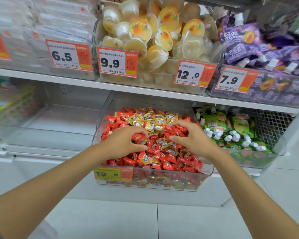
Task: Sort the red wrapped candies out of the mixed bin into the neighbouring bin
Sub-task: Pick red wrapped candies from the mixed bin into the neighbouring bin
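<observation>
Grips red wrapped candies (139,139) in mixed bin (208,170), left hand (124,143) fingers (140,130) clamped at 9 o'clock, right hand (195,141) likewise at 3 o'clock.

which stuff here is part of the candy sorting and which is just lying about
job: left hand, right hand, red candies, gold candies, mixed bin, empty bin beside it
lying about: jelly cups, purple pouches, green pouches, price tags

At centre frame, a clear bin (103,116) held red wrapped candies (169,163) mixed with gold candies (155,119) bearing blue labels. The price tags (117,62) were orange and white with black numerals. Upper right showed purple pouches (248,42); below them, green pouches (238,123) with white caps (228,137).
</observation>
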`<action>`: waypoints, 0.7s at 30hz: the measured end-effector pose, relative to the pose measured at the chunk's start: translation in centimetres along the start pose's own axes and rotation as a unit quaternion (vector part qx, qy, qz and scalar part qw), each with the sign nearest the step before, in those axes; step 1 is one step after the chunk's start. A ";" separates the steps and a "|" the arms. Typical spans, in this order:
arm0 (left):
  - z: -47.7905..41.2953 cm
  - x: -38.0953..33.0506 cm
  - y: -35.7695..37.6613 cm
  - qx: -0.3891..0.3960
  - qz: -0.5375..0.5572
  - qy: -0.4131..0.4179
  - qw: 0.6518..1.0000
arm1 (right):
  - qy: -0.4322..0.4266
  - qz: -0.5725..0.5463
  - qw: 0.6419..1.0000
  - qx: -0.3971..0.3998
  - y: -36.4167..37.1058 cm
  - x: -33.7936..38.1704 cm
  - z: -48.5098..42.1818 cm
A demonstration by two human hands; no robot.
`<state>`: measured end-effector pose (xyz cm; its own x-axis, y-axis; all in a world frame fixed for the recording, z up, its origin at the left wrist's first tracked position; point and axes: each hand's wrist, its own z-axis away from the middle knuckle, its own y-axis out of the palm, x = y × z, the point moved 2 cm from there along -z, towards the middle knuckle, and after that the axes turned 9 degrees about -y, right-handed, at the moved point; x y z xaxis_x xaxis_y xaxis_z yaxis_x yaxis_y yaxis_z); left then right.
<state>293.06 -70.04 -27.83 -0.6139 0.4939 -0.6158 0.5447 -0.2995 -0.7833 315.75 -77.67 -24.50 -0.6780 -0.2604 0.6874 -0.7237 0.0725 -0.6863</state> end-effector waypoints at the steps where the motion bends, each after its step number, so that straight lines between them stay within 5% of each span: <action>1: -0.2 -0.3 0.2 0.013 -0.004 0.003 1.000 | -0.002 -0.006 1.000 -0.010 -0.4 0.0 0.1; 9: -0.9 -1.3 2.0 0.105 -0.199 0.024 0.974 | 0.004 0.023 0.999 -0.025 -1.2 -0.8 1.8; 16: -0.7 -1.5 0.7 0.030 0.024 0.035 0.999 | 0.003 0.013 0.999 -0.029 -1.5 -0.9 2.2; 21: -0.6 -1.8 -1.7 0.035 0.045 0.016 0.998 | 0.009 0.010 0.999 -0.041 -2.0 -1.1 2.3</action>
<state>293.56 -69.94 -25.36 -0.5457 0.4874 -0.6816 0.5550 -0.3992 -0.7298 318.22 -79.77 -24.46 -0.6937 -0.2405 0.6789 -0.7180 0.1556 -0.6785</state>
